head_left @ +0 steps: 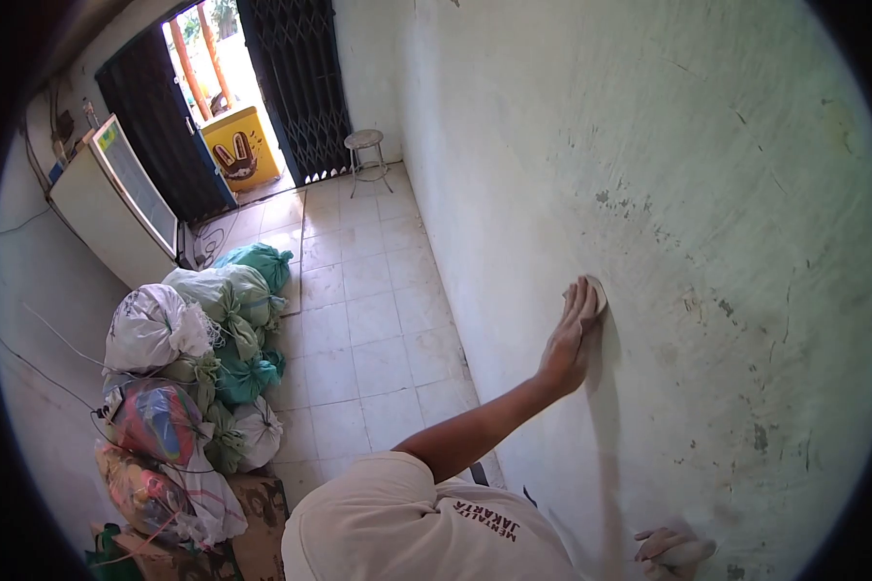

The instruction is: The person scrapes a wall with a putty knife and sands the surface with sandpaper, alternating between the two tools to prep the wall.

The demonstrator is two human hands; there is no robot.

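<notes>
My left hand (574, 329) is stretched out against the pale green wall (513, 194), its fingers together and pressed over a thin, pale flat piece (600, 292). Only the rim of that piece shows past my fingers; its material is hard to make out. Low in the view, close to the same wall, my right hand (673, 550) is curled, with whitish dust on it. Whatever lies inside its fingers is hidden. Between the two hands the wall has scuffs and dark peeled patches (761, 438).
Stuffed sacks and bags (155, 329) are piled at the left, by a cardboard box (262, 508). A white display fridge (116, 198) stands behind them. A round stool (363, 140) is near the folding gate (295, 87), and a yellow ice-cream freezer (240, 145) stands at the doorway.
</notes>
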